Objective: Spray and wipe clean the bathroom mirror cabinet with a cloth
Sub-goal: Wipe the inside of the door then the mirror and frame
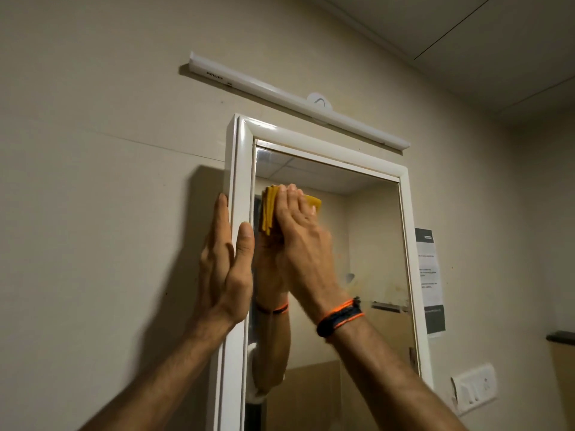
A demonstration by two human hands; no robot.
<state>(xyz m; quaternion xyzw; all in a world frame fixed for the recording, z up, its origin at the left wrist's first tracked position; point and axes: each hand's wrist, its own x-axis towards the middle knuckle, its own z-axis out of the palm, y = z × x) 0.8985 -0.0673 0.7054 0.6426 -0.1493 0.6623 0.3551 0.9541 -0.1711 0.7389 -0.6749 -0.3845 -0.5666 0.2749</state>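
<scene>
The mirror cabinet (241, 169) has a white frame and hangs on a beige wall. Its glass (373, 237) shows smears low on the right. A folded yellow cloth (269, 209) lies flat against the upper left of the glass. My right hand (303, 241) presses it there with straight fingers; it wears an orange and dark wristband and looks blurred. My left hand (227, 265) rests flat on the cabinet's left side, fingers straight against the outer face and thumb on the front of the frame. No spray bottle is in view.
A white tube light (280, 93) is fixed to the wall just above the cabinet. A printed paper notice (431, 281) hangs right of the frame. A white switch plate (474, 387) sits at lower right, with a dark shelf edge (560, 337) above it.
</scene>
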